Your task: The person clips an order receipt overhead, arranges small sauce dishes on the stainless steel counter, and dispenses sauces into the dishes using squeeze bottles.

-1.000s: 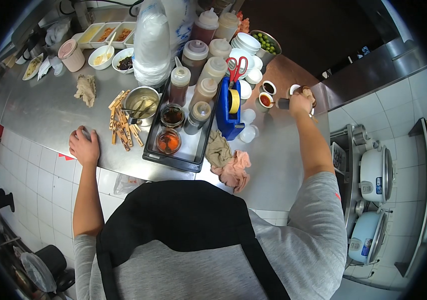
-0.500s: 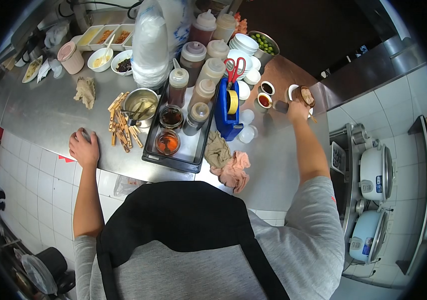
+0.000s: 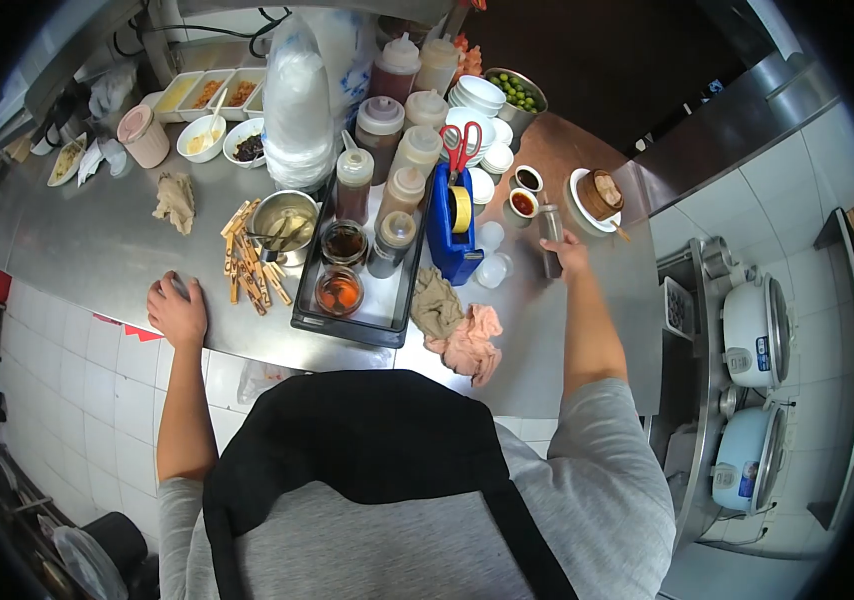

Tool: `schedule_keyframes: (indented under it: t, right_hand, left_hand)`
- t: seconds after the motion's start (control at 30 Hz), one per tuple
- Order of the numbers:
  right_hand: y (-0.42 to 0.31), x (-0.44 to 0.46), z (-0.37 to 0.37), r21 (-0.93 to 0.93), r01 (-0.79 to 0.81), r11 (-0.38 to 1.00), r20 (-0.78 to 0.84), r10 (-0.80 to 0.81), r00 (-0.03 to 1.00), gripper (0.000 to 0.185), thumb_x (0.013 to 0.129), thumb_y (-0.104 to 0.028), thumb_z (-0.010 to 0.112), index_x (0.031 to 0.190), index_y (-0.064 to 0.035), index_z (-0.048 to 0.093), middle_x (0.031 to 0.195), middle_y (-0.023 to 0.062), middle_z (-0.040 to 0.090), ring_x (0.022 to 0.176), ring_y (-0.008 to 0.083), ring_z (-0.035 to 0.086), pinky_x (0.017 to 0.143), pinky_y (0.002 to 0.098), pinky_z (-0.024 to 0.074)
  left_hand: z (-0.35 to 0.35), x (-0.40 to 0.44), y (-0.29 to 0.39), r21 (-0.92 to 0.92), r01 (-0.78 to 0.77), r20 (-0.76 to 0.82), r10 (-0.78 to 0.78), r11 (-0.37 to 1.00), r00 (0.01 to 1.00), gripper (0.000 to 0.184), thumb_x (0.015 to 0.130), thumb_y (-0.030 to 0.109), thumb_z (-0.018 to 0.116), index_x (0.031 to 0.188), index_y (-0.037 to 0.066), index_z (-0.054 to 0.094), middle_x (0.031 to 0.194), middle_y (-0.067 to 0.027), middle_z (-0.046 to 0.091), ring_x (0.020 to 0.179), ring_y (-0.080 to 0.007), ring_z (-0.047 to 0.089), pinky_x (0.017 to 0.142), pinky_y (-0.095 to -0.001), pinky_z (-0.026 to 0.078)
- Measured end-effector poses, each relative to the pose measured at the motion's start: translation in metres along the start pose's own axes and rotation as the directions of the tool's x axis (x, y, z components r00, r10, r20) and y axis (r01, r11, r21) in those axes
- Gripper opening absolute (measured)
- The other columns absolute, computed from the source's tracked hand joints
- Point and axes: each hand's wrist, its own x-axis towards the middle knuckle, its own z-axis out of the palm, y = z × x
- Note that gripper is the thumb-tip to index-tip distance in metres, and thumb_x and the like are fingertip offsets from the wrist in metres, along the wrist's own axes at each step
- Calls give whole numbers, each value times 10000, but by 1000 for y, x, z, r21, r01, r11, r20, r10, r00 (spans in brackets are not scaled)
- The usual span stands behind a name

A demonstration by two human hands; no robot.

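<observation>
Right hand (image 3: 572, 252): our fingers close round a clear plastic squeeze bottle (image 3: 552, 262) at mid-body, likely for control, just beside a small white cup of red sauce (image 3: 523, 204). Brown round bamboo steamer (image 3: 597, 203) sits on a white oval plate (image 3: 579, 206), presumably to catch drips. Left hand (image 3: 177, 315) rests near the counter edge, perhaps bracing us; fingers curled by a small dark object (image 3: 179, 287), grip unclear.

The person's right hand (image 3: 569, 252) grips a slim clear bottle (image 3: 550, 228) near two small sauce cups (image 3: 523, 204) and a round bamboo steamer (image 3: 602, 196) on a white plate (image 3: 577, 199). The left hand (image 3: 179, 314) rests on the steel tabletop (image 3: 97, 240), a small dark object (image 3: 180, 286), partly hidden, at its fingers.
</observation>
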Motion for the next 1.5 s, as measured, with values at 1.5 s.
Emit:
schedule_keyframes:
  t: [1.5]
  right_hand:
    - [-93,-345,220,-375,451,810,-265,-560,785,879,641,-83,788,1406,-59,354,1278,167,448,1201,306,468,952,397,457]
  left_hand:
    - [204,340,304,-369,-815,272,890,447,366,349,885,227,446,1069,27,665,1138,-247,612,1087,-378,584,941,-473,449]
